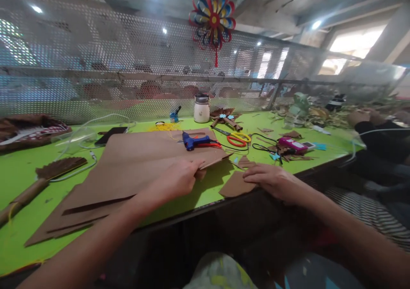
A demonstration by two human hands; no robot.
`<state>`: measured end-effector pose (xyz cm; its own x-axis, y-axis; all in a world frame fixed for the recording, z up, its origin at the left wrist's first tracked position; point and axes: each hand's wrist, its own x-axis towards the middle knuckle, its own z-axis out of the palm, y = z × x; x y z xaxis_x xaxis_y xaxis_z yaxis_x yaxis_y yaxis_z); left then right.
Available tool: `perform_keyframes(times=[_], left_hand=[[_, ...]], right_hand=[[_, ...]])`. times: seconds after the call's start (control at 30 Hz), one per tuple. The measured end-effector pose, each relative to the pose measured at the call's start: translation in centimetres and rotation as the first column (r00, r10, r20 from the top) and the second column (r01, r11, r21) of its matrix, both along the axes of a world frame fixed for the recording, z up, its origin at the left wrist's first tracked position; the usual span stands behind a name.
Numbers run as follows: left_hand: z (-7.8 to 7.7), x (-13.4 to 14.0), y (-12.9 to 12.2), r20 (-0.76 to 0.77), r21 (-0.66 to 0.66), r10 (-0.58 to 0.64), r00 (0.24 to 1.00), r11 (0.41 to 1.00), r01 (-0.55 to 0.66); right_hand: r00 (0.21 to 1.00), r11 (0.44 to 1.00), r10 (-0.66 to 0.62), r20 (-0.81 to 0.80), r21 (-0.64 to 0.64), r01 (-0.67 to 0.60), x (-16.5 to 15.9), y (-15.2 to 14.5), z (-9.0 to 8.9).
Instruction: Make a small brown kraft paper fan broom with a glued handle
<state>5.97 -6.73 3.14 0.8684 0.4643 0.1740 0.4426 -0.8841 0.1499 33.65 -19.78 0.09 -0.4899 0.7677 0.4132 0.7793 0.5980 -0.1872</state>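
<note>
My left hand (pixel 184 175) is closed on the right edge of the large brown paper sheets (pixel 134 150), and that edge is lifted a little off the green table. At the front edge, my right hand (pixel 277 182) has its fingers pressed together on a small cut piece of brown cardboard (pixel 235 184). Its thumb is mostly hidden. A blue glue gun (pixel 196 142) lies on the sheets, just beyond my left hand. Past it are scissors (pixel 237 139) with orange and yellow handles.
A white jar (pixel 201 109) and a small blue bottle (pixel 174 116) stand by the mesh screen. A pink device (pixel 292 145) with a cable lies at right, near cardboard scraps. A phone (pixel 111 136) and a cardboard-handled piece (pixel 41 180) are at left. Another person's dark sleeve (pixel 374 135) is at far right.
</note>
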Motion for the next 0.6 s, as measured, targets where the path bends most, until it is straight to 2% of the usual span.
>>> perform_keyframes(times=[0.17,0.33,0.47,0.6], left_hand=[[0.5,-0.1,0.1,0.024,-0.01,0.028,0.999,1.0,-0.028],[0.3,-0.2,0.1,-0.008,0.006,0.035,0.999,0.999,-0.035],[-0.2,-0.4,0.1,-0.004,0.047,0.026,1.0,0.999,-0.026],[-0.8,-0.5,-0.2,-0.023,0.034,0.003,1.0,0.999,-0.002]], right_hand=[[1.0,0.994,0.009,0.012,0.106,-0.011,-2.5,3.0,-1.6],[0.975,0.973,-0.183,0.123,0.167,0.162,-3.7,5.2,-2.9],[0.964,0.974,-0.206,0.169,0.13,0.185,-4.2,6.2,-3.4],[0.976,0.98,-0.19,0.104,0.078,0.182,-4.4,5.4,-3.3]])
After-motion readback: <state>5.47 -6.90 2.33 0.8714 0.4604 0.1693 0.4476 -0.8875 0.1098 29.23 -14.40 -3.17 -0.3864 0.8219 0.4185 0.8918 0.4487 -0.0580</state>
